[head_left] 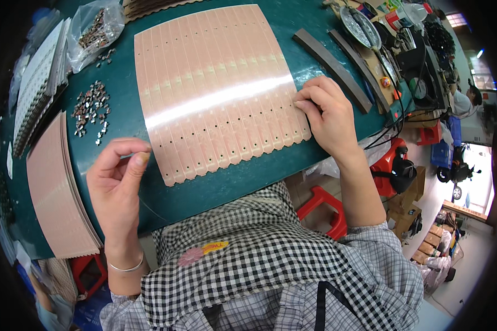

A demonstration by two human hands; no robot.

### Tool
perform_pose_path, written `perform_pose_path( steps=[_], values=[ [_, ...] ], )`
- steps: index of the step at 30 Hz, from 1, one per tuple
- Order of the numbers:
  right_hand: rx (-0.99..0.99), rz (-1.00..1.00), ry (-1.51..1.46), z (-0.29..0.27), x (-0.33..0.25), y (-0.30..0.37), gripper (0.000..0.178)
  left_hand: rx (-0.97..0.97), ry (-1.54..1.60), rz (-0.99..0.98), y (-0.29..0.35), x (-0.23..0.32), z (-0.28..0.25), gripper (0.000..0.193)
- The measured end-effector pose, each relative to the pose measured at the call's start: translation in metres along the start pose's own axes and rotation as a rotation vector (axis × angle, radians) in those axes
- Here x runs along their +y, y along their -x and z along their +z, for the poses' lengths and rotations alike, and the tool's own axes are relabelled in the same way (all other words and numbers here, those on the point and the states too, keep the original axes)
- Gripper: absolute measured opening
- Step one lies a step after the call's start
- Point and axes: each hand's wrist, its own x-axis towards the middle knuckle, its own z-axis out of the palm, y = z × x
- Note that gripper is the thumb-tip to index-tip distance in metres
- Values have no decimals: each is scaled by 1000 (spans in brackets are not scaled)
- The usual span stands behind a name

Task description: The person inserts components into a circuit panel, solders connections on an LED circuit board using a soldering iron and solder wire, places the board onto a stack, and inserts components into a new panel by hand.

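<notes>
A pinkish-copper sheet (215, 105) lies before me on the green table, divided into long strips with small dark holes and a scalloped near edge. A bright glare band crosses it. My left hand (119, 179) is beside its near left corner, thumb and forefinger pinched together; what they hold, if anything, is too small to make out. A thin, thread-like line (152, 211) shows below that hand. At the sheet's right edge, my right hand (328, 113) has its thumb and fingertips closed together, touching or just over the edge. Whatever sits between those fingertips is hidden.
Small metal pieces (92, 108) lie loose at the left, below a clear bag (95, 33) of similar pieces. Stacked pink sheets (61, 187) and white sheets (41, 83) stand farther left. Two dark curved bars (334, 71) lie at the right, near tools and cables. A red stool (323, 209) is below.
</notes>
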Motion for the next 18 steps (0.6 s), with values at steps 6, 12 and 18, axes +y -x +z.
perform_pose_path(
  steps=[6,12,18],
  values=[
    [29,28,-3,3,-3,1,11,-88,188,-97,4,9,11,12],
    [50,-12,76,2,-7,1,10,-139,244,-114,8,16,14,11],
    [103,214,-142,-16,-31,-9,15,-147,548,-332,11,18,28,11]
  ],
)
